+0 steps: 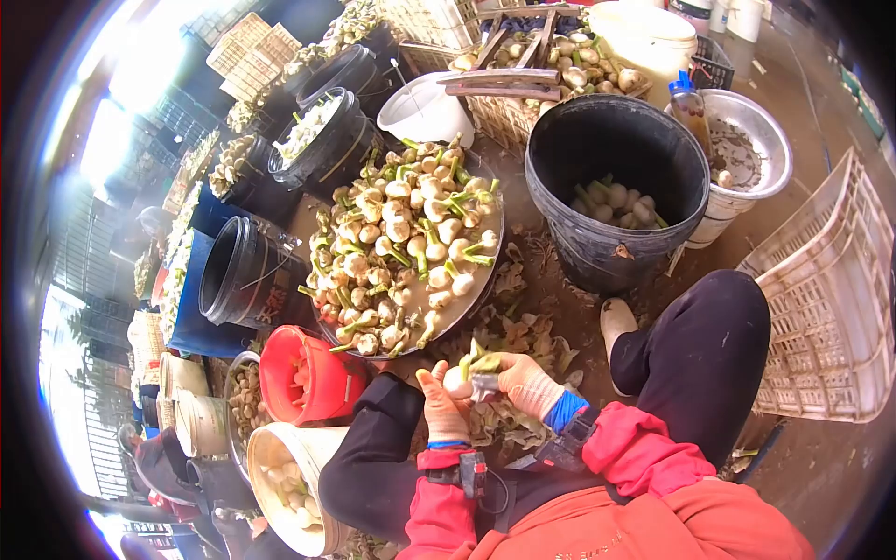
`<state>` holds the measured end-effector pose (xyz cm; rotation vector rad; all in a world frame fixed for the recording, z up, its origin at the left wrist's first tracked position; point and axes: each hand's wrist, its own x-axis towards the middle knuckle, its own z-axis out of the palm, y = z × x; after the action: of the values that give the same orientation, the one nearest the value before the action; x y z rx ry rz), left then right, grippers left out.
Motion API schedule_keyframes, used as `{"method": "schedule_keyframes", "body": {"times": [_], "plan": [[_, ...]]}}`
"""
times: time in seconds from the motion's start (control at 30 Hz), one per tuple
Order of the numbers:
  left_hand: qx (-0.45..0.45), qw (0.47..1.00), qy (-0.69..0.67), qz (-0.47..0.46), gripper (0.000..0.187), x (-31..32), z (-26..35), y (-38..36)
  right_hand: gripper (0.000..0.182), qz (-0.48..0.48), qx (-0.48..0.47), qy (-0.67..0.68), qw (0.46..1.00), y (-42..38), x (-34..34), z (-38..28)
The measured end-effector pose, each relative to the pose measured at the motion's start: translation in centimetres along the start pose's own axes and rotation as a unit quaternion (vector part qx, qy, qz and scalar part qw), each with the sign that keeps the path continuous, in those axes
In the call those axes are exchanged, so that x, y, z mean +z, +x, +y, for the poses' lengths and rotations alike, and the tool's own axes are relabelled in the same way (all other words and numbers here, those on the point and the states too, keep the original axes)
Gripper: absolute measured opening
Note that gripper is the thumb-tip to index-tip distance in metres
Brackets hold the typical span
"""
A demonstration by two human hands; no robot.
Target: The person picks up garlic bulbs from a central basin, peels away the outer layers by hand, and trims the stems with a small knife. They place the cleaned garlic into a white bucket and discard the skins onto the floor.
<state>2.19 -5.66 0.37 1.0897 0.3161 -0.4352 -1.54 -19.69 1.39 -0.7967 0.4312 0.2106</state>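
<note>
My left hand (443, 409), in a light glove, is closed round a white bulb with a green stem (456, 384), possibly fresh garlic or a small onion. My right hand (530, 385), gloved too, meets it from the right. Its fingers close on a short grey blade (484, 385) against the bulb, its handle hidden. A yellow-green strip of skin (488, 362) hangs by the right fingertips. Just beyond both hands, a wide round tray (497, 245) carries a heap of untrimmed bulbs with cut green stems (397, 247).
A black bucket (569, 245) with white bulbs stands ahead right. The red bucket (317, 373) and a cream bucket (271, 457) of bulbs are at left. Dry skins (523, 350) litter the floor. A plastic crate (826, 299) leans at right; a metal basin (775, 154) sits behind.
</note>
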Motion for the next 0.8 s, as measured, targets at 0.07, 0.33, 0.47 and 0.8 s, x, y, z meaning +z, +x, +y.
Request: {"method": "schedule_keyframes", "body": {"times": [0.07,0.33,0.47,0.8], "plan": [[0.044,0.991,0.009,-0.124,0.08,0.9,-0.2,-0.7,0.024,0.0,-0.027,0.04,0.999,0.9,-1.0,0.2],[-0.006,0.986,0.024,-0.163,0.06,0.1,0.6,-0.2,0.018,-0.036,0.022,-0.059,0.997,0.9,-2.1,-0.6],[-0.074,0.972,-0.013,-0.224,0.06,0.1,1.1,-0.5,0.014,0.034,-0.039,-0.049,0.997,1.3,-2.5,-0.3],[-0.144,0.932,-0.072,-0.325,0.089,1.8,2.6,-2.8,0.03,0.228,-0.06,-0.247,0.94,6.1,-8.7,3.3]]}}
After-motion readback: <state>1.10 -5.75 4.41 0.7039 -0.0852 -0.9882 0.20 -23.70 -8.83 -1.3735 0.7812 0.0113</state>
